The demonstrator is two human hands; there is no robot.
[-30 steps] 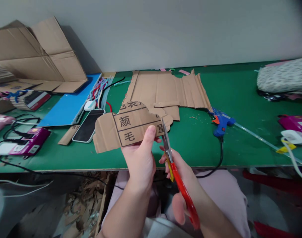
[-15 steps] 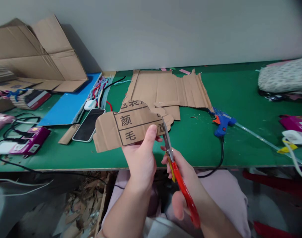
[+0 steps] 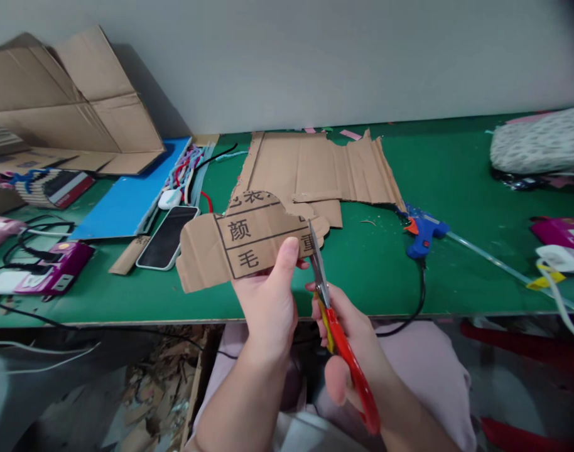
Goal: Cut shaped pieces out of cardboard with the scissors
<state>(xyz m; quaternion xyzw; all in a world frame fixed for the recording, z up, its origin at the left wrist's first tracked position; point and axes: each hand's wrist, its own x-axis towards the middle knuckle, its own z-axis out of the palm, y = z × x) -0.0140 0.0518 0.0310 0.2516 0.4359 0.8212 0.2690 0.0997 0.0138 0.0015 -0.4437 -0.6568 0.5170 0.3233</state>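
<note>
My left hand grips a cloud-shaped piece of cardboard printed with black characters and lines, the thumb lying on its face. Around red-handled scissors my right hand is closed, with a yellow part showing by the fingers. The scissor blades meet the right edge of the cardboard piece, near a printed character. Behind that edge a rounded bit of cardboard sticks out; whether it belongs to the same piece I cannot tell.
On the green table lie a torn cardboard sheet, a blue glue gun with a clear stick, a phone, a blue board and a purple power strip. Folded cardboard leans at the back left. Scraps lie below.
The scissor handles have drawn slightly closer together in my right hand. The cardboard piece and my left hand stay almost where they were; the view shifts a little.
</note>
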